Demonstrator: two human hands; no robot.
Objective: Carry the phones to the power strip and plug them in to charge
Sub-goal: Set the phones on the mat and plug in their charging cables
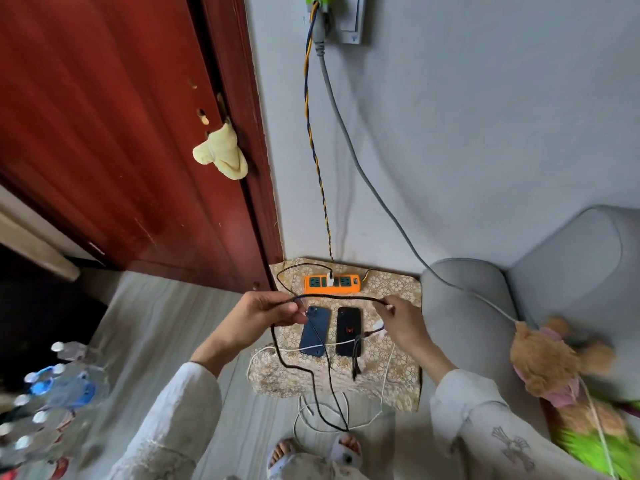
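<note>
Landmark: patterned cloth (388, 382) on the floor, against the wall.

Nearest the camera, below the cloth's near edge: two feet in slippers (313, 450); a loop of white cable (313, 419) lies on the floor between feet and cloth, and a strand runs up across the cloth under the phones.

Above the cloth, both hands hold one black cable (339, 298) stretched between them. Left hand (266, 315), over the cloth's left edge: fingers curled, pinching the cable. Right hand (403, 322), over the cloth's right part: fingertips pinch the cable's other end; also touching a white plug-like piece, can't tell if gripped. From the left hand the black cable hangs down, crosses the cloth and reaches the floor by the white loop.

On the cloth, middle: blue phone (313, 332), back up, and just right of it black phone (348, 332), side by side, not touching. A short dark cable end lies across the black phone's near corner.

On the cloth's far edge: orange strip (331, 284), something white plugged in its middle, thin black lead looping off to the left.

Left of cloth: blurred bottles (59, 382), red door (121, 133) further back. Right of cloth: grey sofa (485, 306) with plush toy (550, 362). Beyond cloth, up the wall: twisted cord (313, 143) and grey cord (349, 143) to the wall socket (348, 26).
</note>
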